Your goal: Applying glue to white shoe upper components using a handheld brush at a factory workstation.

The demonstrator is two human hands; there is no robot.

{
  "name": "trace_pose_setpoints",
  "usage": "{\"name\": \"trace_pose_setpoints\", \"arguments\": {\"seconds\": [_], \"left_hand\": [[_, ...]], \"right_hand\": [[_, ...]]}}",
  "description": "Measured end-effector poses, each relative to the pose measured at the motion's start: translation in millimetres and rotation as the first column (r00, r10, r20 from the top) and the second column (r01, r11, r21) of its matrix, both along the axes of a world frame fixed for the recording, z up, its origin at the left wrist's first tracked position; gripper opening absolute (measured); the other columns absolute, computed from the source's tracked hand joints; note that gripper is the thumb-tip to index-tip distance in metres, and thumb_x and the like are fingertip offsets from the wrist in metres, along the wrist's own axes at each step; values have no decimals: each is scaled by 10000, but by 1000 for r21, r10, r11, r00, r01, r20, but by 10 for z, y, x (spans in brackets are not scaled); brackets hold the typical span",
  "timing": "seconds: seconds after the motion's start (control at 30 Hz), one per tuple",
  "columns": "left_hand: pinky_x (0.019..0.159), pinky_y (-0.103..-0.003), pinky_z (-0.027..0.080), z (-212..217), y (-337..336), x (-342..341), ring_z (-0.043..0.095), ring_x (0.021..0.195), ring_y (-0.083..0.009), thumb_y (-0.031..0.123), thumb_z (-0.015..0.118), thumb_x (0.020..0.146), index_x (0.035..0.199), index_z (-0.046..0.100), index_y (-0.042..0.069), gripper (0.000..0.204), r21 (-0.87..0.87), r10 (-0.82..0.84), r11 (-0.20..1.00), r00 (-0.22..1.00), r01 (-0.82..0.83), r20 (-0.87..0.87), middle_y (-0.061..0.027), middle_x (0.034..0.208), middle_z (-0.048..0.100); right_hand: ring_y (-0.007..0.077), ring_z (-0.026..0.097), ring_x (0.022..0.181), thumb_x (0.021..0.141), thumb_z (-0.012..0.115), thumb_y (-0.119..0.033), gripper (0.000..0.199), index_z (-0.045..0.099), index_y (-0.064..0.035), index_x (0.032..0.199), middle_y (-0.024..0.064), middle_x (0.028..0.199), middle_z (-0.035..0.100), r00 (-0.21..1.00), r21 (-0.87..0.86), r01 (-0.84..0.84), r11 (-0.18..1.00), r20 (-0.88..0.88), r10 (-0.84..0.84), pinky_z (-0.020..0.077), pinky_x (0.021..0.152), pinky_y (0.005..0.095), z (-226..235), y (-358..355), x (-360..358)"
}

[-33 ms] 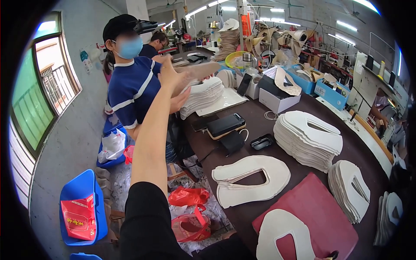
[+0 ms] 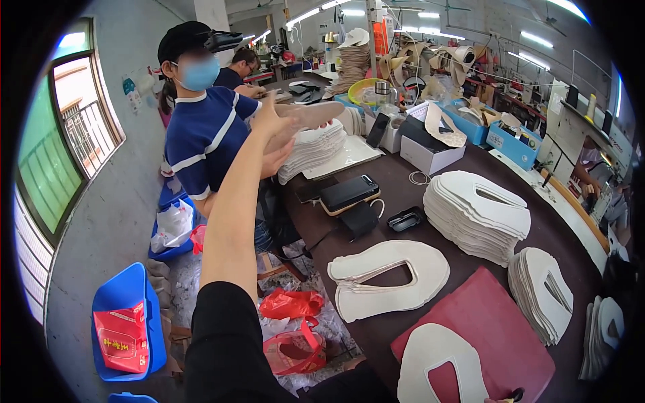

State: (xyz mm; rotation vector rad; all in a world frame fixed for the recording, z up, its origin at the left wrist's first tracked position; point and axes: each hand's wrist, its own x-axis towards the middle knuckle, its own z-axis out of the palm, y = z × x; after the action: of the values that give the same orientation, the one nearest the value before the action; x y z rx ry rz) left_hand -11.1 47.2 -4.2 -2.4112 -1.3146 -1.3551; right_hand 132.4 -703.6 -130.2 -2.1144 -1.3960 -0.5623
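Observation:
My left arm in a black sleeve stretches far forward over the table's left edge. My left hand [image 2: 272, 121] is at the top of a tall stack of white cut pieces [image 2: 312, 148], thumb raised, with nothing visibly held. A person in a blue striped shirt [image 2: 201, 141] stands beside that stack, one hand [image 2: 279, 160] against its side and a forearm across its top, next to my hand. My right hand is out of sight.
On the dark table [image 2: 376, 336] lie a white horseshoe-shaped pile [image 2: 390, 279], a larger stack [image 2: 477, 211], a smaller stack [image 2: 541, 292], a red mat [image 2: 497, 329], a phone on a case [image 2: 349, 191] and white boxes [image 2: 430, 151]. Blue bins [image 2: 127, 322] and red bags [image 2: 292, 336] sit on the floor.

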Motion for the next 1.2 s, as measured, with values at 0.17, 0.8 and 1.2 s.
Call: {"name": "trace_pose_setpoints", "arguments": {"seconds": [0.17,0.8,1.2], "left_hand": [[703,-346,505,-257,-1147,486,648,849,-275,150,650,794,1072,699,169,282,339,-132,927,985,163,-112,-74,994,703],[906,-370,493,-866,-4348,795,636,1013,-278,104,667,826,1218,595,38,404,-92,-901,396,406,914,151,-104,1139,664],[693,-320,571,-951,-4316,925,702,831,-301,65,608,878,1331,452,-32,489,-536,-512,-465,280,704,812,-228,1090,658]], "right_hand": [[287,613,937,843,691,-332,548,570,-56,1301,203,1175,598,941,-211,94,973,-299,-155,490,857,346,-420,-408,-112],[320,660,997,851,518,-71,465,472,47,1299,203,1115,611,-146,505,127,854,-842,520,545,799,378,323,669,650],[242,613,979,794,520,-1,644,391,24,1424,185,1152,608,61,489,39,871,-871,487,487,838,317,275,555,647]]}}
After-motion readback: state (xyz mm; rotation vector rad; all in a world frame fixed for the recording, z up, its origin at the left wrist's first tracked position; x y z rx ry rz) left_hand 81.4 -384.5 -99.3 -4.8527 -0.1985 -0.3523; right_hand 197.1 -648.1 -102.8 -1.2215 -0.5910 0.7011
